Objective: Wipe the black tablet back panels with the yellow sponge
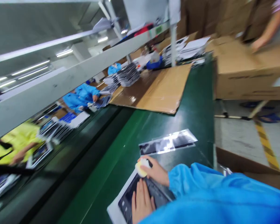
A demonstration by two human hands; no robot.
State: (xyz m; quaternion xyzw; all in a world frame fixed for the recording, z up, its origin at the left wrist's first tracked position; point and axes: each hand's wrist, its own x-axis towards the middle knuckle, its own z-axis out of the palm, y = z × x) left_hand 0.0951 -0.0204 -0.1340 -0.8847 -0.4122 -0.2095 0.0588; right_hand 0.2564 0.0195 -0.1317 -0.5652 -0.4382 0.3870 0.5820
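Observation:
My left hand (142, 200) lies flat, fingers stretched out, on a dark flat panel (128, 199) with small pale squares near its left edge. Under the panel, a white sheet (116, 208) sticks out at the left. At the panel's far end, my right hand (155, 171) grips a small rounded white-and-yellow block (142, 166) with a dark patch; its exact kind is unclear. Just beyond that hand, glossy film strips (170, 141) with dark areas and clear edges lie on the green work surface (121, 155).
A large cardboard sheet (163, 90) lies farther up the surface, with stacked panels (128, 74) on it. A shelf rail (83, 68) crosses overhead. Co-workers in blue (81, 95) and yellow (18, 140) sit at the left. Cardboard boxes (247, 71) stand at the right.

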